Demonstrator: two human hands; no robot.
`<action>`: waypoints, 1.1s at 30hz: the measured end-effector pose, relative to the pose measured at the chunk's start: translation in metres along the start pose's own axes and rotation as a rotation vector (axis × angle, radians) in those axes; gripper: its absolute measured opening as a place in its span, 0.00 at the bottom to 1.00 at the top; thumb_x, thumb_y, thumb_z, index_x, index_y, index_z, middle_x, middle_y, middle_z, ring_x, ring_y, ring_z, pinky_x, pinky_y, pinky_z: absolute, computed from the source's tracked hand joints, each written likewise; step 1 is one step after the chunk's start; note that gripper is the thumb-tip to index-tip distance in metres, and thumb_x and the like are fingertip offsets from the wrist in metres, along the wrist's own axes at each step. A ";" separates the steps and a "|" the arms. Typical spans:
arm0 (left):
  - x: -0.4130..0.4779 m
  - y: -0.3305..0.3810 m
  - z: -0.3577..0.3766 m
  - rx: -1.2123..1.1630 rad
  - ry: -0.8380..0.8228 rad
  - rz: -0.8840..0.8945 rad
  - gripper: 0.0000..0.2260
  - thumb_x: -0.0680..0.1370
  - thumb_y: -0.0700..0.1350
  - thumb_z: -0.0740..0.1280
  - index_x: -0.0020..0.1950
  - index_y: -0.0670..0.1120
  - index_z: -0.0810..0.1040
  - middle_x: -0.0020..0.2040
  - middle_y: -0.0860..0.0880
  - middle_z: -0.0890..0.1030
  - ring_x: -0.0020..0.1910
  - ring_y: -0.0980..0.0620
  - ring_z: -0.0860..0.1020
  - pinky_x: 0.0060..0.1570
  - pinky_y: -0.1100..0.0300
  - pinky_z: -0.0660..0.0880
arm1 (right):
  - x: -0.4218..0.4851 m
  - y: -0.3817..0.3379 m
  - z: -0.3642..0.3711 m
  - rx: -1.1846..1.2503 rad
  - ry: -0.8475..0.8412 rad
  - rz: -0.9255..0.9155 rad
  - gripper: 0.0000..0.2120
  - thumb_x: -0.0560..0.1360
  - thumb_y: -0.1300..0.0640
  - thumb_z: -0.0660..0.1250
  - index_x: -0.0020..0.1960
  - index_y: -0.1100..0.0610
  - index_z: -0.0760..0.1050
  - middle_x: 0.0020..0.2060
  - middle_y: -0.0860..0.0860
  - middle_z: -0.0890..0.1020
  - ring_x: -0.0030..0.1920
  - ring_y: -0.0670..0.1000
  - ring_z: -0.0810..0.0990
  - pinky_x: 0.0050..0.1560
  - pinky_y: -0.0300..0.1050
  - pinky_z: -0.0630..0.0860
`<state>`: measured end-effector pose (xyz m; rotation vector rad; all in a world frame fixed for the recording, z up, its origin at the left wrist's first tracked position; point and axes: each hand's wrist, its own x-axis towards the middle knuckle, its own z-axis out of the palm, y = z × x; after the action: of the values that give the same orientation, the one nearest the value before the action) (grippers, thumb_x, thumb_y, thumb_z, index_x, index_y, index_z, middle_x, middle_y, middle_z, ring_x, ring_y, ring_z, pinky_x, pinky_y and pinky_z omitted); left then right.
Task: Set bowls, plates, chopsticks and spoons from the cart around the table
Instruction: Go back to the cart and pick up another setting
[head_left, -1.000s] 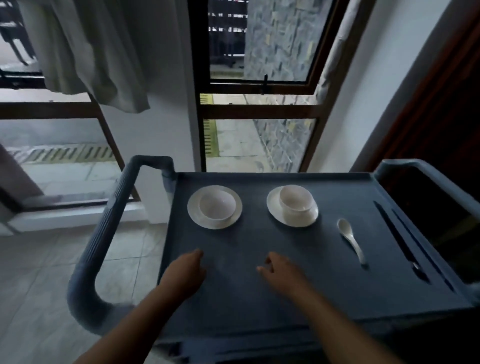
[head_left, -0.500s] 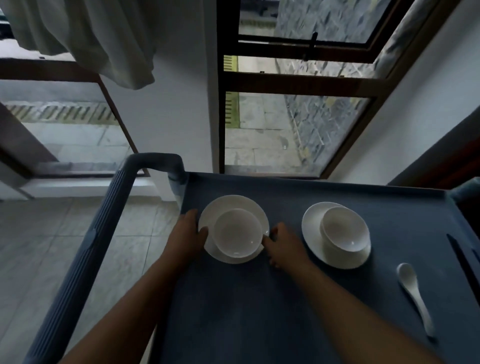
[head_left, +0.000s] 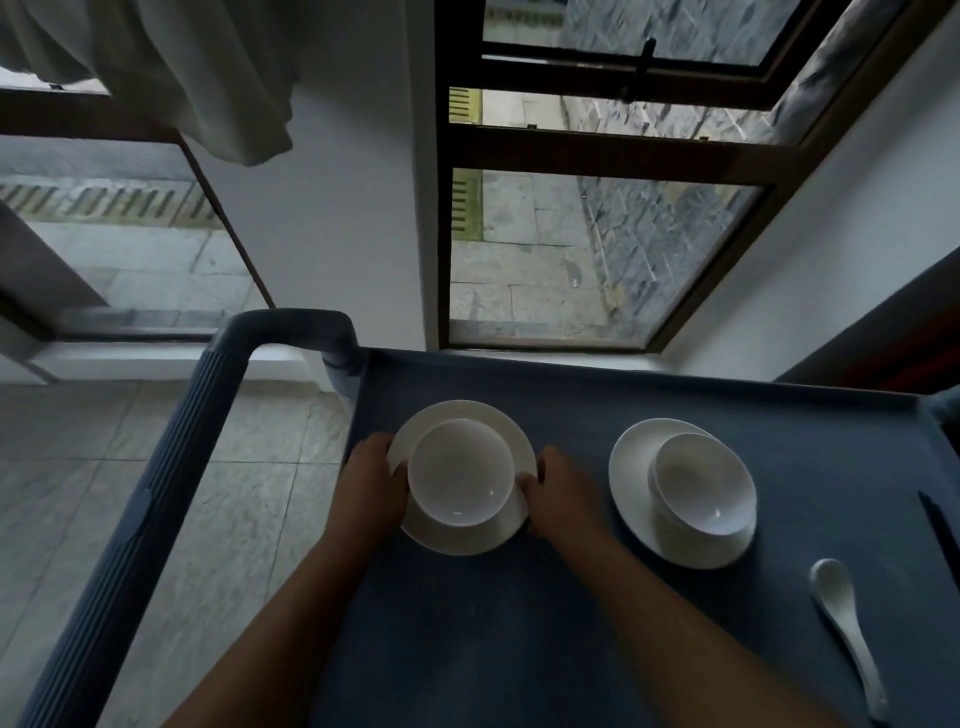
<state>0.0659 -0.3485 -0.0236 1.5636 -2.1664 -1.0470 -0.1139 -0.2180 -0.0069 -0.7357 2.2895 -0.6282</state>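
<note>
My left hand (head_left: 371, 483) and right hand (head_left: 558, 493) clasp opposite edges of the plate (head_left: 460, 540) holding a bowl (head_left: 460, 470), far left on the cart (head_left: 467, 634).

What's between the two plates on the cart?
Head view: only the right hand, gripping the left plate; the rest is bare cart top.

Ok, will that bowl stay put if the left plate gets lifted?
It may slide: the bowl rests on the glossy plate. Both look ceramic, so probably rigid, breakable. Left hand and right hand on opposite rims should keep it level.
</note>
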 end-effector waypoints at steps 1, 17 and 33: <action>-0.002 0.000 0.000 -0.018 0.017 -0.006 0.10 0.78 0.45 0.68 0.59 0.46 0.76 0.52 0.49 0.80 0.47 0.51 0.77 0.40 0.60 0.71 | -0.001 0.001 -0.002 0.017 -0.005 -0.008 0.10 0.78 0.51 0.64 0.41 0.50 0.66 0.39 0.52 0.78 0.40 0.57 0.80 0.44 0.62 0.80; -0.123 0.085 0.032 -0.994 -0.549 -0.229 0.17 0.80 0.40 0.64 0.60 0.62 0.75 0.54 0.44 0.83 0.47 0.38 0.84 0.39 0.41 0.81 | -0.110 0.104 -0.109 0.403 0.264 -0.048 0.06 0.78 0.55 0.68 0.42 0.52 0.74 0.35 0.53 0.83 0.34 0.54 0.82 0.26 0.44 0.77; -0.243 0.167 0.147 -1.062 -0.265 -0.302 0.18 0.79 0.37 0.63 0.62 0.57 0.76 0.53 0.43 0.85 0.43 0.40 0.84 0.35 0.45 0.80 | -0.092 0.297 -0.217 -0.253 0.054 -0.012 0.21 0.72 0.33 0.65 0.43 0.50 0.66 0.40 0.49 0.80 0.44 0.56 0.80 0.38 0.47 0.71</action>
<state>-0.0473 -0.0440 0.0331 1.2277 -1.0635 -2.1022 -0.3061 0.1090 0.0017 -0.8596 2.4442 -0.3713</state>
